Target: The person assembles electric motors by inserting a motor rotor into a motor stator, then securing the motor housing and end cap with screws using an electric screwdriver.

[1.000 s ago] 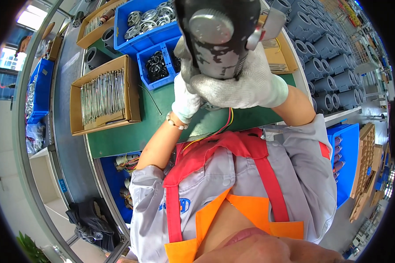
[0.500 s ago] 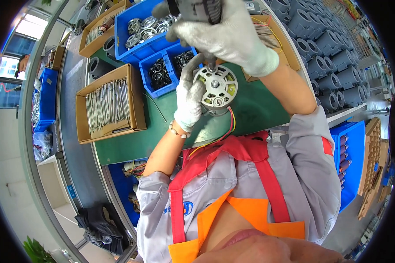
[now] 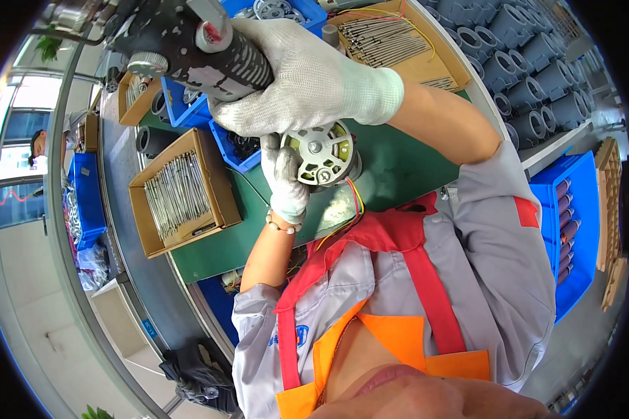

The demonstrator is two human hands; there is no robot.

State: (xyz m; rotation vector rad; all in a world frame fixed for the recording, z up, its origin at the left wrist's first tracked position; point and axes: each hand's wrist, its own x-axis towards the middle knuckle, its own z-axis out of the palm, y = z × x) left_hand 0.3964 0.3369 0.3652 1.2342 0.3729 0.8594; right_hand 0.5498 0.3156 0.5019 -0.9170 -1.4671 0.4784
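My right hand, in a white knit glove, is wrapped round a dark, scuffed power screwdriver at the upper middle, close to the camera. Its working tip cannot be seen. Below it my gloved left hand grips the left side of a round electric motor. The motor has a silver slotted end cover with a central shaft facing up, and yellow-green shows through the slots. Red and yellow wires run from it toward my apron. Part of the motor's far rim lies behind my right hand.
Metal rods fill a cardboard box on the left of the green mat; another rod box stands far right. Blue bins of small parts sit behind my hands. Grey plastic housings are stacked beyond the bench's right edge.
My right hand and the screwdriver have moved left and nearer the camera. The motor, still in my left hand, appears tilted and slightly left. The whole view has shifted a little.
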